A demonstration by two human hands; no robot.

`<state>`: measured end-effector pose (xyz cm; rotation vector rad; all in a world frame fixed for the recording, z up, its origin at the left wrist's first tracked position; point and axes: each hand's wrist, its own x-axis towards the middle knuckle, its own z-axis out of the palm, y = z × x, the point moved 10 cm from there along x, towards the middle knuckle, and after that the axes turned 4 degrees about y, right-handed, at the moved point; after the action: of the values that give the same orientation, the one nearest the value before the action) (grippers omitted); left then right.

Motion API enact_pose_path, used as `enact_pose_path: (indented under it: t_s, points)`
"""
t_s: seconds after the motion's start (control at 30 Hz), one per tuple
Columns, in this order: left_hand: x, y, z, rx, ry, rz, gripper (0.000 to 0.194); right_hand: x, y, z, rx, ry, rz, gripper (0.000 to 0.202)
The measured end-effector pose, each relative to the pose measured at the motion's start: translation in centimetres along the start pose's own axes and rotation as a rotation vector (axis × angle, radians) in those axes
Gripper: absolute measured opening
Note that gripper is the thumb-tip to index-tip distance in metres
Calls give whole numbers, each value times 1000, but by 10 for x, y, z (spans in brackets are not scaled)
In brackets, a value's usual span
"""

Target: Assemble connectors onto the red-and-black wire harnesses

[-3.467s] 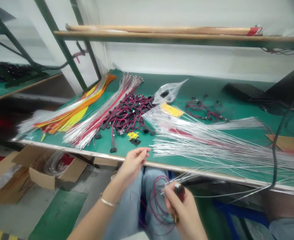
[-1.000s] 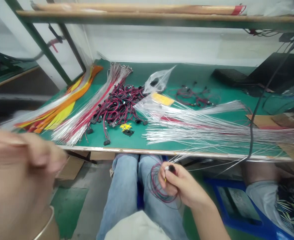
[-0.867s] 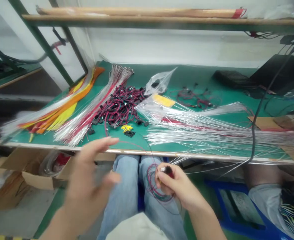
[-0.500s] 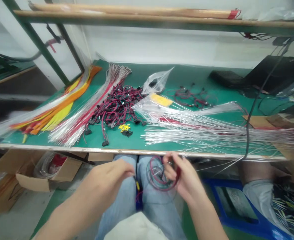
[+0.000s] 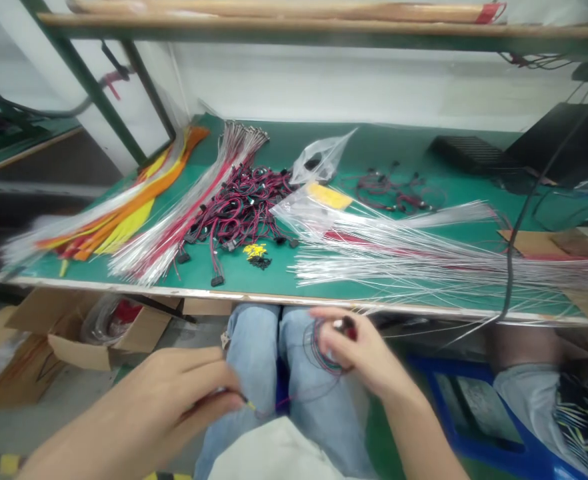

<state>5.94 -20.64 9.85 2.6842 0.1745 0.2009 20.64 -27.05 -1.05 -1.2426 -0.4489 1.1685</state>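
Note:
Over my lap, my right hand (image 5: 361,350) is closed around a loose coil of thin red and dark wires (image 5: 315,347). A small dark and white connector (image 5: 345,325) sticks out at its thumb. My left hand (image 5: 199,390) is out to the left, its fingers pinched on the end of a wire. A small yellow tip (image 5: 249,404) shows just past those fingertips. From there a thin reddish wire (image 5: 294,399) runs across my legs toward the coil. Motion blur hides the finer details of both wire ends.
On the green bench lie a heap of red-black cables (image 5: 247,200), small yellow parts (image 5: 255,251), small black parts (image 5: 260,263) and white wire bundles (image 5: 354,263). Cardboard boxes (image 5: 81,350) stand below left. A black cable (image 5: 511,253) hangs at right, near another person's leg (image 5: 524,347).
My left hand has moved left and down toward me, drawing the yellow-tipped wire end away from the coil. My right hand stays near its place, turned slightly. The view has shifted a little.

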Motion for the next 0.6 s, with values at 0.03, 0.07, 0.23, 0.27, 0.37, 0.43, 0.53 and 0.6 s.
enact_pose_path:
  t_s: [0.03,0.07,0.23,0.27,0.37,0.43,0.53,0.6]
  points:
    - [8,5,3,-10,-28,30,6,-5,0,18,-90,-94,-7,34]
    - [16,9,2,-5,2,59,6,-9,0,35,-135,-186,-13,31]
    - [34,19,5,-23,127,147,15,-18,6,64,-45,-273,85,28]
    - [34,18,6,-32,122,143,15,-18,10,62,-50,-255,125,28]
    - [32,12,4,-15,112,119,16,-20,20,61,-103,-281,201,30]
    - [30,13,3,-6,104,133,16,-20,18,65,-82,-310,158,33]
    - [30,15,2,13,125,153,16,-18,11,74,27,-324,72,38]
    - [30,17,-1,3,169,169,15,-15,12,76,116,-283,92,38]
